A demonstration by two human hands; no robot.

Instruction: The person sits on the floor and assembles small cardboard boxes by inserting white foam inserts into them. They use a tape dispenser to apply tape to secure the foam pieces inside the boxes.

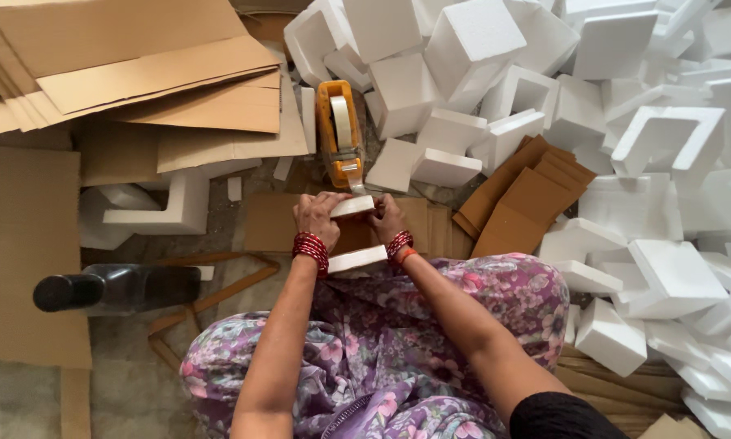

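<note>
Head view, left hand (318, 215) and right hand (387, 218) gripping foam piece (354, 206), fingertips seemingly hidden underneath.

The floor (24, 398) carries flattened cardboard sheets (130, 73), a heap of white foam blocks (626, 138), an orange tape dispenser (339, 130), a dark bottle (117, 289) lying sideways, and small cardboard squares (528, 203).

Person wears a stack of red bangles on the left wrist (310, 249), red bangles plus one orange band on the right wrist (400, 245), purple-pink floral fabric garment (398, 341) over the lap, black sleeve (562, 416) on right upper arm.
</note>
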